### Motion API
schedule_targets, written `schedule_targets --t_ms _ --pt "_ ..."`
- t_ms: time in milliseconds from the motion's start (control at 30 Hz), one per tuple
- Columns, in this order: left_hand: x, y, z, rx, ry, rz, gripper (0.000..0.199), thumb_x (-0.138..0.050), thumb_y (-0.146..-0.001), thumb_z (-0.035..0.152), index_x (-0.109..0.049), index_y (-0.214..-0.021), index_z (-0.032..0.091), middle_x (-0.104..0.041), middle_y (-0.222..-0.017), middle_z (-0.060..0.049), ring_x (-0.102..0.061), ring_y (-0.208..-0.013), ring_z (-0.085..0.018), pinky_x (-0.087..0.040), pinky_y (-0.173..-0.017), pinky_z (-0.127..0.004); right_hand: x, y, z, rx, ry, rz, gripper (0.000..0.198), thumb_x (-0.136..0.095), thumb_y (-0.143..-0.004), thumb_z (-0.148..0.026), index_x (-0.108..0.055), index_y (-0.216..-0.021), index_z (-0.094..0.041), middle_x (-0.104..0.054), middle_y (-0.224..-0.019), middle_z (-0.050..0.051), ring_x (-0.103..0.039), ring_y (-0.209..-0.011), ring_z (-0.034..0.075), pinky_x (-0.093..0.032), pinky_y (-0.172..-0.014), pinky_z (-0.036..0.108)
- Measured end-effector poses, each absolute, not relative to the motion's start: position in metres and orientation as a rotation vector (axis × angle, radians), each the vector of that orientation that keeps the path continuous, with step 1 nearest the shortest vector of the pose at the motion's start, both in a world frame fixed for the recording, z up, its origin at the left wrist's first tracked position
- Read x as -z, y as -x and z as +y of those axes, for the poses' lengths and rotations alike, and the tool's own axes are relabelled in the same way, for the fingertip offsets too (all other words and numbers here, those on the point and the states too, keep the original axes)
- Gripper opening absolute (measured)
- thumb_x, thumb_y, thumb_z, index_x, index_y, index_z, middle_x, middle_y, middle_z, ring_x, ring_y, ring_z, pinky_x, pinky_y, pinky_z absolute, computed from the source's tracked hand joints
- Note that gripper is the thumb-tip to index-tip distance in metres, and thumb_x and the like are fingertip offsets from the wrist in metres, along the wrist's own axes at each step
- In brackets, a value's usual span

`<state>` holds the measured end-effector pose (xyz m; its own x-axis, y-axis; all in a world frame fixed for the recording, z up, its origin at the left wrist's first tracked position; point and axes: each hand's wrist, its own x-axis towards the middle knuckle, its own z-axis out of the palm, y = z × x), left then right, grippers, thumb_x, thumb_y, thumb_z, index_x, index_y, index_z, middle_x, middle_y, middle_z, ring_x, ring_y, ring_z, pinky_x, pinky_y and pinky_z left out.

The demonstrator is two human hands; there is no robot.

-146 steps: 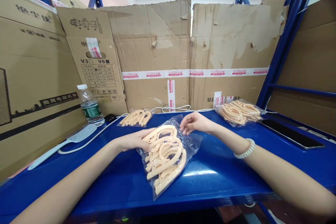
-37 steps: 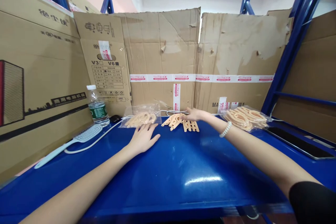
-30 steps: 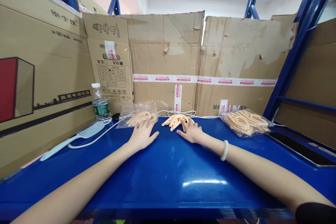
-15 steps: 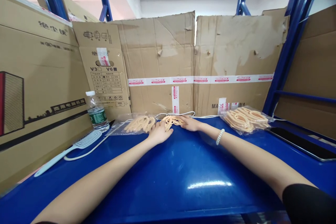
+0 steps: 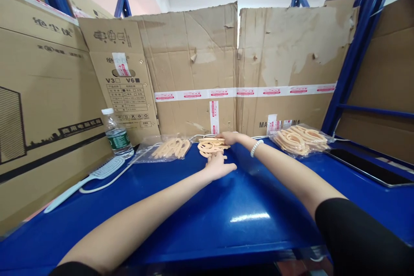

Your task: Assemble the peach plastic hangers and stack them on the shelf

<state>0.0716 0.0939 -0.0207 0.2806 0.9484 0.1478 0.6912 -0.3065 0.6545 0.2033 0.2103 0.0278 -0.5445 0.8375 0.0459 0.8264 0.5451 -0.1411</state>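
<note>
A small heap of pale, wood-coloured looped pieces [image 5: 208,150] lies on the blue surface near the cardboard. My left hand [image 5: 220,166] is at its front edge, fingertips touching the pieces and thumb stretched out to the right; it is open. At the back right of the heap my right hand [image 5: 230,138] has its fingers closed on the end of a long pale piece [image 5: 209,140], which appears edge-on. Fingertips of the right hand are partly hidden. To the left, a clear plastic bag [image 5: 145,155] holds similar looped pieces [image 5: 173,148].
Another bag of looped pieces [image 5: 299,139] lies at the right, beside a black phone [image 5: 368,166]. On the left are a water bottle [image 5: 119,136], a pale blue hairbrush [image 5: 103,168] and a white cable [image 5: 126,174]. Cardboard panels [image 5: 194,51] and blue posts [image 5: 359,60] enclose the surface.
My left hand has moved right and towards me, from the heap's left side to its front. The right hand stays at the heap's right end, where one long piece now shows edge-on.
</note>
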Motion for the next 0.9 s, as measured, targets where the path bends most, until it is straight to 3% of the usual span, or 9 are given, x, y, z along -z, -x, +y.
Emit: schedule_targets --t_ms 200,333,400,467,533,600,767,900 --pt "0.008 -0.078 0.079 -0.746 -2.255 1.165 0.042 -0.063 -0.068 0.022 -0.061 -0.109 0.017 -0.063 -0.120 -0.009 -0.057 -0.113 -0.025 -0.044 -0.100 -0.035 -0.034 -0.218 0.216 -0.086 1.287 -2.666 0.051 -0.052 -0.065 0.005 -0.070 -0.107 -0.017 -0.073 -0.104 0.004 -0.067 -0.093 0.017 -0.048 -0.079 0.021" --pt "0.007 -0.043 0.084 -0.898 -2.675 1.158 0.023 -0.053 -0.076 0.020 -0.065 -0.096 0.019 -0.064 -0.108 -0.009 -0.054 -0.111 -0.026 -0.041 -0.100 -0.041 -0.035 -0.234 0.200 0.003 1.320 -2.548 0.045 -0.051 -0.073 0.002 -0.066 -0.112 -0.014 -0.070 -0.109 0.010 -0.065 -0.097 0.019 -0.045 -0.081 0.023" --pt "0.005 -0.024 0.097 -0.822 -2.815 1.245 0.041 -0.060 -0.076 0.033 -0.060 -0.114 0.020 -0.057 -0.122 -0.011 -0.047 -0.121 -0.030 -0.038 -0.102 -0.047 -0.034 -0.238 0.184 0.035 1.344 -2.478 0.035 -0.050 -0.082 -0.007 -0.064 -0.113 -0.013 -0.070 -0.109 0.011 -0.065 -0.096 0.019 -0.045 -0.080 0.024" --pt "0.002 -0.007 0.115 -0.697 -2.852 1.313 0.075 -0.067 -0.070 0.052 -0.044 -0.135 0.023 -0.042 -0.143 -0.012 -0.031 -0.135 -0.035 -0.030 -0.108 -0.052 -0.029 -0.235 0.162 0.058 1.352 -2.440 0.026 -0.054 -0.087 -0.025 -0.064 -0.108 -0.014 -0.070 -0.103 0.011 -0.065 -0.091 0.020 -0.045 -0.076 0.025" --pt "0.000 0.004 0.136 -0.561 -2.800 1.417 0.097 -0.067 -0.064 0.064 -0.030 -0.145 0.023 -0.025 -0.153 -0.014 -0.015 -0.141 -0.039 -0.021 -0.111 -0.056 -0.021 -0.227 0.140 0.089 1.342 -2.438 0.037 -0.062 -0.081 -0.047 -0.064 -0.101 -0.016 -0.069 -0.099 0.009 -0.064 -0.089 0.022 -0.045 -0.072 0.026" --pt "0.000 0.007 0.152 -0.448 -2.748 1.479 0.106 -0.064 -0.062 0.071 -0.023 -0.148 0.024 -0.019 -0.155 -0.015 -0.010 -0.142 -0.041 -0.016 -0.111 -0.058 -0.012 -0.218 0.122 0.144 1.347 -2.471 0.049 -0.067 -0.073 -0.057 -0.060 -0.103 -0.019 -0.067 -0.102 0.008 -0.064 -0.089 0.024 -0.045 -0.069 0.027" --pt "0.010 -0.010 0.160 -0.459 -2.657 1.586 0.094 -0.049 -0.074 0.072 -0.025 -0.146 0.017 -0.026 -0.152 -0.019 -0.023 -0.139 -0.038 -0.023 -0.109 -0.054 -0.005 -0.210 0.126 0.243 1.547 -2.374 0.028 -0.055 -0.086 -0.028 -0.052 -0.112 -0.018 -0.061 -0.114 0.013 -0.062 -0.098 0.024 -0.045 -0.074 0.029" --pt "0.008 -0.026 0.142 -0.646 -2.577 1.804 0.088 -0.059 -0.071 0.065 -0.033 -0.140 0.016 -0.045 -0.137 -0.020 -0.038 -0.129 -0.040 -0.032 -0.101 -0.057 -0.007 -0.220 0.146 0.236 1.603 -2.321 0.027 -0.046 -0.087 -0.014 -0.054 -0.112 -0.017 -0.060 -0.114 0.013 -0.061 -0.097 0.022 -0.045 -0.078 0.029"
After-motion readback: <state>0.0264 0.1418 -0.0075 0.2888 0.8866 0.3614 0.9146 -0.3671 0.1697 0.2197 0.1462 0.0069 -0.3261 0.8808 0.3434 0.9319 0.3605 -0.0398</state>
